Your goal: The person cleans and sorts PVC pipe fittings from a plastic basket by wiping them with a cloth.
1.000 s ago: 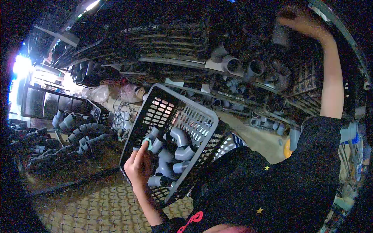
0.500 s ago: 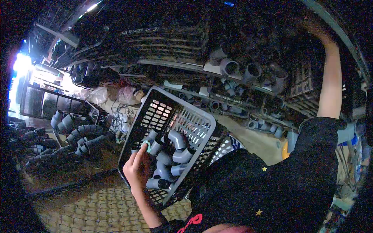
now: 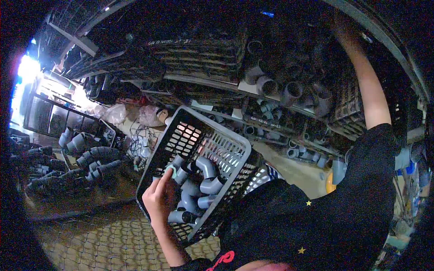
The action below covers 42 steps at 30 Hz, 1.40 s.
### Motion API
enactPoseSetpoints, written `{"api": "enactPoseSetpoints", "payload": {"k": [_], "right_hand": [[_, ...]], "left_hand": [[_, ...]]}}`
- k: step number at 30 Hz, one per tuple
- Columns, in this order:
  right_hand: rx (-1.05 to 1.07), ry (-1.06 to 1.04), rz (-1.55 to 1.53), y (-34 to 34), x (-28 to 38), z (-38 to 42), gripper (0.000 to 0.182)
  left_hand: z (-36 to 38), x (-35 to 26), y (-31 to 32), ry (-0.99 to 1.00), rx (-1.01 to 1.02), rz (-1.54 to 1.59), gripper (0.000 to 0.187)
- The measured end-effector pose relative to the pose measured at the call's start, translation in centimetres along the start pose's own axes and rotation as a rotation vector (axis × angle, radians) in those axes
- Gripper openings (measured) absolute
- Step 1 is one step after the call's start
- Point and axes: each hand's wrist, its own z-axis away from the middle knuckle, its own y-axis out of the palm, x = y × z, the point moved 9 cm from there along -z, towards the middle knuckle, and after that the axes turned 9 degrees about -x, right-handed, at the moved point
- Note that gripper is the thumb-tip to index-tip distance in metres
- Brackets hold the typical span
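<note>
My left hand (image 3: 156, 199) is at the left side of a dark plastic basket (image 3: 246, 147), with its fingers closed over the rim and reaching inside. A small pale green piece shows by its fingertip; I cannot make out what it is. Several grey pipe elbows (image 3: 205, 167) and other grey fittings lie in the tilted basket, which leans close to my body. My right arm stretches up to the dark upper shelf, where my right hand (image 3: 344, 34) is blurred and lost in shadow, near grey pipe fittings (image 3: 294, 90). Its fingers and anything in them are hidden.
Stacked dark crates (image 3: 194, 58) fill the shelf at the upper middle. Lower shelves hold more grey fittings (image 3: 271, 110). At left, a pile of grey pipe fittings (image 3: 97, 158) lies on a dark surface. Plastic bags (image 3: 115, 114) sit behind the basket. Patterned paving (image 3: 113, 244) is below.
My right arm has swung left and further in along the upper shelf. The left hand keeps its place at the basket, and the view has shifted slightly.
</note>
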Motion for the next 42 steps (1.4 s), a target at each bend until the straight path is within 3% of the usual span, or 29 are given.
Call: {"api": "enactPoseSetpoints", "payload": {"k": [26, 34, 38, 42], "right_hand": [[0.644, 0.103, -0.266, 11.4, -2.5, 4.4, 0.070], [0.728, 0.109, -0.264, 13.9, -4.4, 4.7, 0.070], [0.519, -0.224, 0.193, 22.3, -9.5, 4.1, 0.067], [0.630, -0.073, -0.010, 16.1, -5.7, 4.8, 0.067]], "left_hand": [[0.4, 0.4, 0.3, -0.018, 0.010, 0.016, 0.040], [0.2, 0.1, 0.1, -0.018, -0.024, 0.032, 0.041], [0.3, 0.1, -0.1, -0.007, -0.004, 0.017, 0.041], [0.2, 0.1, -0.2, -0.019, -0.007, 0.051, 0.038]]}}
